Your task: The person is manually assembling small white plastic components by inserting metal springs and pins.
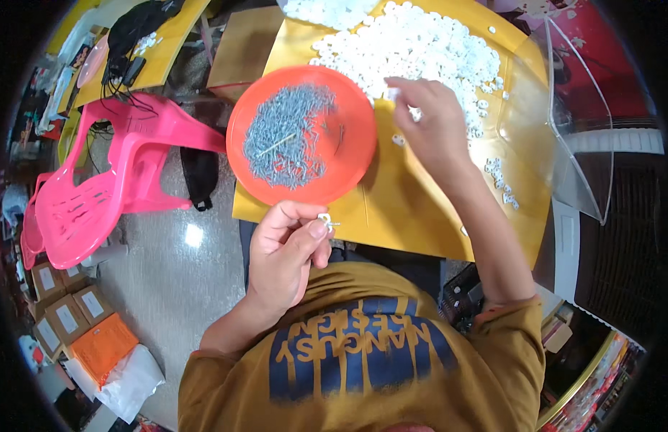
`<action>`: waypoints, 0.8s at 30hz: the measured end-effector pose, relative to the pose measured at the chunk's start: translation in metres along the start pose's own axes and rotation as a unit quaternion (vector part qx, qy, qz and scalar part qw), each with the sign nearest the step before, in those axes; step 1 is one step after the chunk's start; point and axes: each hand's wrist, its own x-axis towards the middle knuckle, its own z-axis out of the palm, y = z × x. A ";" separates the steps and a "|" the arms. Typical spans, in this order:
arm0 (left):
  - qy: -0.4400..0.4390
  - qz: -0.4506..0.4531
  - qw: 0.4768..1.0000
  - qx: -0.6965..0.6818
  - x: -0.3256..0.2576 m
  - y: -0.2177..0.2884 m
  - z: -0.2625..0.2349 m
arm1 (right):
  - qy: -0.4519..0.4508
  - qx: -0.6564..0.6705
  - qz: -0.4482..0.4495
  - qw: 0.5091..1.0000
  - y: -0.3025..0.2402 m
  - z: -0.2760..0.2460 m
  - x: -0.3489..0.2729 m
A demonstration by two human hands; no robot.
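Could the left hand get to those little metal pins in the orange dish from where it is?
Probably yes: the left hand is right beside the orange dish, with nothing between it and the pins, though it already pinches a small white piece.

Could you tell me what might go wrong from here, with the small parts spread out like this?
The orange plate of thin metal pins sits close to the table edge near the person's left hand, so a nudge might tip it. The tiny white piece pinched in that hand could slip and drop. The right hand, reaching into the heap of white parts, may scatter more of them.
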 end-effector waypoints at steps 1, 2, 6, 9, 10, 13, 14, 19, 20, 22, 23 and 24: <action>0.000 0.003 1.000 0.004 -0.001 0.002 0.004 | 0.017 0.124 0.081 0.989 -0.005 -0.003 -0.008; -0.007 0.011 1.000 0.002 -0.001 0.004 0.008 | -0.004 0.268 0.174 0.948 -0.020 -0.015 -0.012; -0.019 0.020 1.000 0.002 0.000 0.013 0.027 | 0.014 0.568 0.363 0.739 -0.075 -0.057 -0.031; -0.088 0.037 0.995 0.029 -0.001 0.012 0.031 | 0.013 0.653 0.357 0.668 -0.091 -0.064 -0.054; -0.105 0.040 0.993 0.032 -0.001 0.011 0.035 | -0.002 0.669 0.360 0.650 -0.092 -0.068 -0.059; -0.123 0.036 0.991 0.035 -0.003 0.007 0.043 | -0.012 0.685 0.388 0.616 -0.098 -0.074 -0.070; -0.125 0.029 0.991 0.037 -0.004 0.006 0.045 | -0.013 0.686 0.386 0.616 -0.099 -0.074 -0.073; -0.111 0.033 0.991 0.065 -0.009 0.000 0.052 | -0.012 0.655 0.391 0.646 -0.105 -0.078 -0.080; -0.108 0.036 0.991 0.074 -0.010 0.000 0.052 | -0.014 0.647 0.376 0.663 -0.104 -0.079 -0.082; -0.105 0.039 0.990 0.083 -0.012 -0.001 0.053 | -0.009 0.647 0.367 0.669 -0.104 -0.077 -0.085; -0.100 0.036 0.991 0.078 -0.013 -0.001 0.053 | -0.004 0.645 0.358 0.675 -0.103 -0.076 -0.087; -0.096 0.032 0.992 0.072 -0.014 -0.001 0.052 | -0.004 0.646 0.357 0.675 -0.102 -0.075 -0.089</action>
